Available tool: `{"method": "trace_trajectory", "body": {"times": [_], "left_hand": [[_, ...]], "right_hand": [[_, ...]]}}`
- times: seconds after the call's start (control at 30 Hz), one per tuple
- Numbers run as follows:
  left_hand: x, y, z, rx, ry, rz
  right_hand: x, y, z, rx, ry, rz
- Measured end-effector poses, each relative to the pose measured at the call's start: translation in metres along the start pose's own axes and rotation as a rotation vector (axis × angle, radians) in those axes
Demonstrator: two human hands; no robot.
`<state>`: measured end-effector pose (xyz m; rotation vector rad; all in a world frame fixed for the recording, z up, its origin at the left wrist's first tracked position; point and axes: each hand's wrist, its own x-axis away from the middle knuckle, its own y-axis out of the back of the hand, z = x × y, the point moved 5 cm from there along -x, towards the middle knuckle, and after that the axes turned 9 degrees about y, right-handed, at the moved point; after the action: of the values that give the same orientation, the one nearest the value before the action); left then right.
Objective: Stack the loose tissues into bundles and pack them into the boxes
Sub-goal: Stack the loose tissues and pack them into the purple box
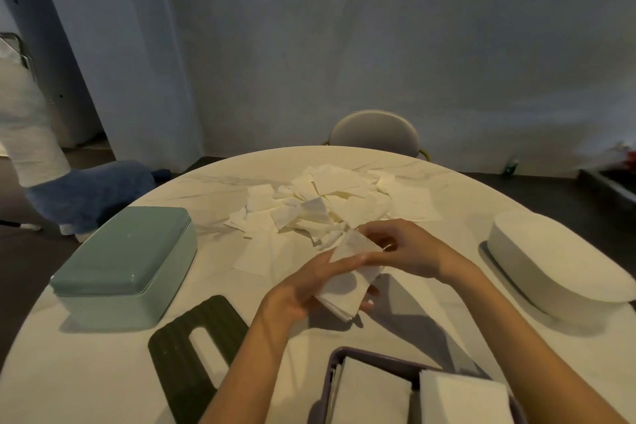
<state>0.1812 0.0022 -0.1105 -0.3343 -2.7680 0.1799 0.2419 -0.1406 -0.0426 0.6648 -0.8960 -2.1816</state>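
Both hands meet above the table: left hand (309,286) cupped palm-up, right hand (395,248) pinching.

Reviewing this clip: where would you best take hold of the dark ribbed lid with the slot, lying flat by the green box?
Probably at the dark ribbed lid's slot, from above: it lies flat, and the slot gives fingers an edge to hook.

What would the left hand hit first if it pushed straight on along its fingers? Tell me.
Likely the right hand: the left hand, holding the tissue bundle, points up-right at it, fingertips nearly touching. Depth is unclear.
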Motion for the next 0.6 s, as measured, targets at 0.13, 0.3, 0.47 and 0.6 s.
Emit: {"method": "trace_trajectory", "body": {"times": [0.13, 0.3, 0.47, 0.6], "left_hand": [[0.001, 0.011, -0.006, -0.234, -0.159, -0.188], [-0.003, 0.004, -0.008, -0.440, -0.383, -0.364], [0.002, -0.015, -0.004, -0.253, -0.408, -0.441], [-0.001, -0.027, 0.008, 0.002, -0.349, -0.547]], "right_hand": [[0.034, 0.008, -0.018, -0.114, -0.082, -0.190], [0.059, -0.013, -0.037, -0.208, -0.107, -0.371], [0.063, -0.032, -0.023, -0.199, 0.135, -0.421], [0.064, -0.047, -0.020, -0.108, 0.120, -0.392]]}}
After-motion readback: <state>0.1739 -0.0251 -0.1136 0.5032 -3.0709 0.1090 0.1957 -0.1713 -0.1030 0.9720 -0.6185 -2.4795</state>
